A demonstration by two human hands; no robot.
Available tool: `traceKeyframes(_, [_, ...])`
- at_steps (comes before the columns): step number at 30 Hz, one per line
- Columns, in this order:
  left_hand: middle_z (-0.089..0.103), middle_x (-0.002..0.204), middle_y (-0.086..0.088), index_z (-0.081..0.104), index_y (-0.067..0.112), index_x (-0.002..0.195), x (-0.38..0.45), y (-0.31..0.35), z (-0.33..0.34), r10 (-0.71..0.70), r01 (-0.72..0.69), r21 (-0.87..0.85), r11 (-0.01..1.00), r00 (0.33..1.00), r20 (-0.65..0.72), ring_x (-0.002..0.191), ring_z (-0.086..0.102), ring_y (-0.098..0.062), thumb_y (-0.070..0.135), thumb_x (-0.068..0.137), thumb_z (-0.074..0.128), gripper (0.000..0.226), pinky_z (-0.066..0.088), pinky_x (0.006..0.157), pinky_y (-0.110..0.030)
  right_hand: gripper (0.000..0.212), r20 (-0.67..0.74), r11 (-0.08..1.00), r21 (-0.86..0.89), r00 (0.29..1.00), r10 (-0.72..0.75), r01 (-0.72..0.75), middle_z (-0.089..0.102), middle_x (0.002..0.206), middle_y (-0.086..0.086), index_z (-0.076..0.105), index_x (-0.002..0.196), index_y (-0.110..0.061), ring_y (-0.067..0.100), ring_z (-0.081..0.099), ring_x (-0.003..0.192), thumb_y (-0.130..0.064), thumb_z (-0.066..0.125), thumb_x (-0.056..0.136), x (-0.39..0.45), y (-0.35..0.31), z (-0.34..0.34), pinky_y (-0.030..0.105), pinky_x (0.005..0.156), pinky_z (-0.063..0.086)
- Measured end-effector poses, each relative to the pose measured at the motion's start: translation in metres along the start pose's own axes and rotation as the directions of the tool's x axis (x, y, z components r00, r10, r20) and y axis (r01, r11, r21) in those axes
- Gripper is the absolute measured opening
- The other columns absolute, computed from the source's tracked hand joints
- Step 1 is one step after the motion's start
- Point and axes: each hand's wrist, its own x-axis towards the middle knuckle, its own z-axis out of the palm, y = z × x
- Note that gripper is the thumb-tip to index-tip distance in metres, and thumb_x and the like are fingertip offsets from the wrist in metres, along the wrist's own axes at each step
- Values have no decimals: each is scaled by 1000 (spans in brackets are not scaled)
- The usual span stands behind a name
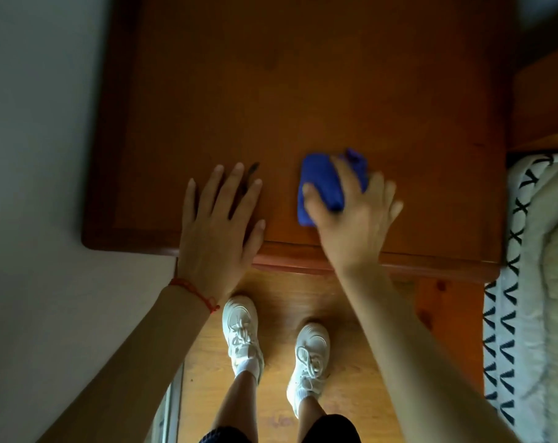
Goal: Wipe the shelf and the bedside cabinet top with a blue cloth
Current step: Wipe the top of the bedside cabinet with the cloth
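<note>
The brown wooden bedside cabinet top (287, 91) fills the upper middle of the head view. A folded blue cloth (319, 183) lies on it near the front edge, right of centre. My right hand (354, 215) presses down on the cloth, fingers spread over it, and covers its lower right part. My left hand (220, 222) rests flat on the cabinet top to the left of the cloth, fingers apart, holding nothing. A red string bracelet circles my left wrist.
A white wall (34, 123) runs along the left of the cabinet. A bed (539, 251) with patterned white bedding and a wooden frame stands at the right. My feet in white shoes (242, 334) stand on the wooden floor below the cabinet's front edge.
</note>
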Motion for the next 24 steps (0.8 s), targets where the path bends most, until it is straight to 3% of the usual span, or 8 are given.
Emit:
traceKeyframes(2, [43, 139, -21, 47, 9, 132, 4, -5, -1, 5, -5, 1, 1000, 1000, 2, 130, 30, -37, 35, 93, 39, 48, 18, 106, -55, 54, -45, 997, -16, 996, 78, -79, 59, 89, 15, 61, 111, -17, 30, 51, 77, -58, 44, 80, 24, -1, 8, 33, 71, 26])
traceKeyframes(8, [46, 137, -21, 51, 8, 129, 30, -10, -3, 18, -19, 29, 999, 1000, 17, 129, 32, -36, 36, 92, 39, 49, 22, 104, -57, 49, 91, 999, 35, 996, -7, 4, 56, 89, 14, 55, 112, -20, 27, 47, 77, -57, 47, 80, -52, 0, -14, 31, 70, 23])
traceKeyframes(15, [45, 138, -20, 46, 11, 132, 39, -4, 3, -1, 0, 29, 1000, 1000, 28, 130, 31, -35, 37, 91, 39, 48, 19, 105, -55, 55, -11, 999, -13, 999, 41, -42, 59, 97, 14, 59, 112, -18, 30, 51, 83, -59, 47, 78, 72, -4, 19, 32, 73, 25])
traceKeyframes(21, [46, 137, -21, 40, 14, 131, 45, -2, 1, -40, 40, 15, 999, 998, 48, 129, 31, -33, 38, 91, 38, 47, 14, 107, -51, 51, 108, 999, 49, 994, 12, -17, 57, 92, 13, 50, 111, -20, 26, 48, 79, -59, 44, 79, 0, 4, -4, 30, 73, 23])
traceKeyframes(24, [45, 138, -21, 39, 14, 132, 61, -1, 1, -64, 64, 10, 998, 997, 37, 130, 30, -32, 37, 90, 39, 48, 16, 107, -52, 51, 69, 998, 40, 996, -52, 50, 58, 88, 14, 57, 108, -17, 28, 50, 78, -58, 47, 78, 47, 4, 11, 31, 72, 25])
